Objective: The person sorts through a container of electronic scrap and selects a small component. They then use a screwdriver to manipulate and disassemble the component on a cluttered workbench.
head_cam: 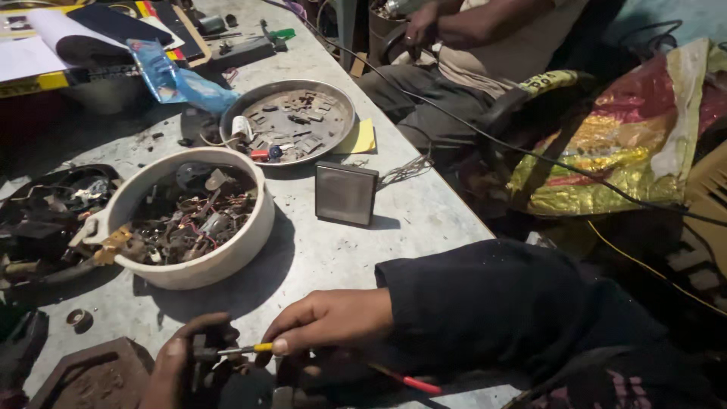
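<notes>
Work was mid-way: left hand clamped a dark part at the table's near edge, right hand fingers pinched on a yellow-handled tool with its tip in it, part not yet loose

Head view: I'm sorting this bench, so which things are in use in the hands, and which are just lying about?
In use:
- left hand holding a small dark metal part
- right hand holding a thin yellow-handled tool against it

Lying about:
- white round bowl of scrap parts
- round metal tray of small components
- square grey panel
- blue plastic wrapper
</notes>
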### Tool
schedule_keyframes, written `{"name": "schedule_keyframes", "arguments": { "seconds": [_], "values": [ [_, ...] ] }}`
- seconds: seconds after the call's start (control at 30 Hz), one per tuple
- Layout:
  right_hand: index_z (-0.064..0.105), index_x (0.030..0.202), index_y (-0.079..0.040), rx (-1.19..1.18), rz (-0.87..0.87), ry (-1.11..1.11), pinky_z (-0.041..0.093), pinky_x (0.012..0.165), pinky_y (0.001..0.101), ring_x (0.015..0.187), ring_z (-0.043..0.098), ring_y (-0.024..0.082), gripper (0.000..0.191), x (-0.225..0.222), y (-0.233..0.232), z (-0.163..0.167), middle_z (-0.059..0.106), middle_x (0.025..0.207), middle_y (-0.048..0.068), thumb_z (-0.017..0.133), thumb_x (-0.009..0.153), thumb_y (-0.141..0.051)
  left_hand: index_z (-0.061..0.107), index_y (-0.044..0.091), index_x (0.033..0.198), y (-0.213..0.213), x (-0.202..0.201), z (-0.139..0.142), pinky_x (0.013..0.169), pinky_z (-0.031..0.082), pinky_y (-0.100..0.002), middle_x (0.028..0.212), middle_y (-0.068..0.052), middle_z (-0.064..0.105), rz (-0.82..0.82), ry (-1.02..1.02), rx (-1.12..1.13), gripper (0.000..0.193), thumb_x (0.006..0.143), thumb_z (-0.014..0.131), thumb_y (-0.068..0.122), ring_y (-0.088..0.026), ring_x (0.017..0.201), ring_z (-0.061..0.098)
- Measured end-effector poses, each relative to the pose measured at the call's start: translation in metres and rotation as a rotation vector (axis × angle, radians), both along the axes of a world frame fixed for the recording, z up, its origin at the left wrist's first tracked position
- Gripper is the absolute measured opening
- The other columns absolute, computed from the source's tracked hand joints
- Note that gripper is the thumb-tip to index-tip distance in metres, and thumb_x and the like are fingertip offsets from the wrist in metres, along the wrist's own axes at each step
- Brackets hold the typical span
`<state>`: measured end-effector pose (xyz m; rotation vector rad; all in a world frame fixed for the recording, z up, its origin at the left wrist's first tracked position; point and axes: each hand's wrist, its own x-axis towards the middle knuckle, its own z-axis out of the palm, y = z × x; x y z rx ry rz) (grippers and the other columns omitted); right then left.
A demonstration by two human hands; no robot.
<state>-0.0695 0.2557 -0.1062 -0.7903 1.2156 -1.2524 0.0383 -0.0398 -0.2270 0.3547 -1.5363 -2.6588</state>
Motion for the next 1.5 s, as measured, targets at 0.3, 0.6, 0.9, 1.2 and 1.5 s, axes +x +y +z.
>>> {"name": "schedule_keyframes", "arguments": {
  "seconds": [0.3,0.6,0.9,1.2,1.5],
  "values": [
    [0.063,0.136,-0.008,-0.353,-0.185,1.191,0.058,0.079,0.0383,0.093,0.074,0.028,0.034,0.017,0.007,0.018,0.074,0.106,0.011,0.064,0.107,-0.025,0.056,-0.002,0.137,0.021,0.003,0.016,0.084,0.058,-0.049,0.104,-0.018,0.064,0.050,-0.122,-0.068,0.072,0.093,0.049,0.055,-0.034,0.090,0.068],
    [0.065,0.139,-0.009,-0.367,-0.194,1.333,0.058,0.081,0.0344,0.095,0.075,0.027,0.041,0.018,0.011,0.040,0.075,0.109,0.012,0.069,0.101,-0.020,0.052,-0.006,0.137,0.047,0.015,0.045,0.084,0.057,-0.047,0.103,-0.017,0.061,0.113,0.003,-0.052,0.074,0.100,0.043,0.057,-0.029,0.091,0.065],
    [0.065,0.137,-0.005,-0.332,-0.117,0.776,0.058,0.095,0.0334,0.111,0.075,0.028,0.036,0.012,0.003,0.026,0.074,0.119,0.015,0.072,0.106,-0.020,0.055,-0.002,0.134,0.055,0.016,0.040,0.082,0.059,-0.048,0.103,-0.015,0.061,0.156,0.079,0.023,0.063,0.102,0.045,0.051,-0.026,0.092,0.066],
    [0.057,0.145,-0.009,-0.276,-0.146,1.482,0.056,0.079,0.0379,0.094,0.072,0.027,0.053,0.029,0.015,0.053,0.073,0.106,0.010,0.073,0.098,-0.026,0.055,0.000,0.119,0.058,0.018,0.038,0.083,0.058,-0.050,0.093,-0.020,0.063,0.212,0.092,0.045,0.050,0.103,0.048,0.047,-0.034,0.087,0.067],
    [0.062,0.142,-0.001,-0.258,-0.098,0.510,0.055,0.086,0.0312,0.098,0.068,0.012,0.040,0.011,0.004,0.022,0.075,0.115,0.008,0.068,0.111,-0.026,0.054,-0.001,0.115,0.054,0.020,0.035,0.090,0.056,-0.053,0.097,-0.021,0.061,0.236,0.211,0.087,0.046,0.106,0.048,0.044,-0.033,0.095,0.065]
  ]
}}
